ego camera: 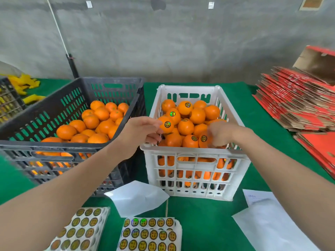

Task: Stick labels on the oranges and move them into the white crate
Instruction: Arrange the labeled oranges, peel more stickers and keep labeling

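Orange-skinned, with a round dark-and-gold label facing the camera, the held fruit (165,125) is pinched at the fingertips of the left hand (139,131). It sits at the centre of the frame, above the left rim of the white crate (195,151). The right hand (222,133) is blurred, just right of centre over the crate's near right part. Its fingers look curled close to a labelled orange (203,139), but I cannot tell whether they grip it. Stickered oranges (185,107) are heaped high in the white crate. Just beside it, on the left of the frame, a black crate (54,144) holds a pile of oranges (90,122). Along the bottom edge, two label sheets (148,234) lie on the green counter (208,223), with white backing paper (137,196) just above them. Flattened red cartons (299,102) are stacked at the right edge.
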### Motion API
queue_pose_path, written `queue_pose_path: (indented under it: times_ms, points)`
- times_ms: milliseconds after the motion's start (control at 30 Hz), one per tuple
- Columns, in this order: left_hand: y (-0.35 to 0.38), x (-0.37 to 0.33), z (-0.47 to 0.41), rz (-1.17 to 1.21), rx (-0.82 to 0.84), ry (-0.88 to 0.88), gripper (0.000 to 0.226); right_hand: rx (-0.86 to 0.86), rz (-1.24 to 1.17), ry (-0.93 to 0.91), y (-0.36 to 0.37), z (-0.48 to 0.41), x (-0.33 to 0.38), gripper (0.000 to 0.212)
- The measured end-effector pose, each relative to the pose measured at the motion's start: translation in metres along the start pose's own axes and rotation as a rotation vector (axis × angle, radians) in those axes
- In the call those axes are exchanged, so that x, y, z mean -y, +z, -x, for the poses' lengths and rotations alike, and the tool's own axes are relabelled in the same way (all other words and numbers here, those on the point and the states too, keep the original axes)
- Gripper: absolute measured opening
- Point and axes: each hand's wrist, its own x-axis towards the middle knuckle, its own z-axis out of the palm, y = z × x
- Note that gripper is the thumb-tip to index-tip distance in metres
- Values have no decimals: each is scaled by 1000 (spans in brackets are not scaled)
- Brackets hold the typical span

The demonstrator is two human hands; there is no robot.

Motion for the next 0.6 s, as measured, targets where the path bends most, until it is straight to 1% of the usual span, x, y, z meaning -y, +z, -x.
queue_pose_path:
  times_ms: [33,67,100,133,167,200,233,267,300,333,400,433,467,500,533,600]
  points:
    - [-4,1,2,-5,-19,-3,17,-197,-71,-32,-5,5,11,27]
    - [-9,3,4,-6,-37,-10,18,-422,-226,-95,-9,12,28,27]
    - [-14,5,7,0,-53,-17,18,-613,-423,-216,-11,22,49,23]
    - [-19,7,9,13,-64,-24,20,-710,-589,-384,-12,33,75,20]
    - [-25,9,13,21,-72,-24,21,-684,-657,-538,-7,42,101,19]
    - [-29,12,16,24,-78,-14,23,-584,-621,-641,3,46,126,20]
    - [-33,13,20,6,-87,10,25,-449,-514,-676,17,45,150,21]
    - [-36,14,24,-35,-98,48,26,-327,-377,-663,34,39,170,22]
    - [-38,14,29,-87,-108,89,27,-250,-258,-622,50,30,185,22]
    - [-40,14,35,-126,-110,128,28,-188,-197,-576,66,20,195,20]
    - [-49,18,49,-146,-105,167,26,-103,-210,-516,96,4,206,15]
    - [-55,22,57,-132,-103,151,25,-94,-199,-488,108,-2,209,7]
    - [-62,28,65,-123,-99,108,24,-95,-183,-437,118,-6,211,9]
    - [-68,37,73,-126,-86,28,26,-100,-173,-378,125,-10,211,13]
    - [-73,48,81,-126,-65,-106,30,-138,-189,-329,129,-13,211,15]
    - [-80,78,101,-83,6,-508,46,-232,-295,-247,128,-10,210,11]
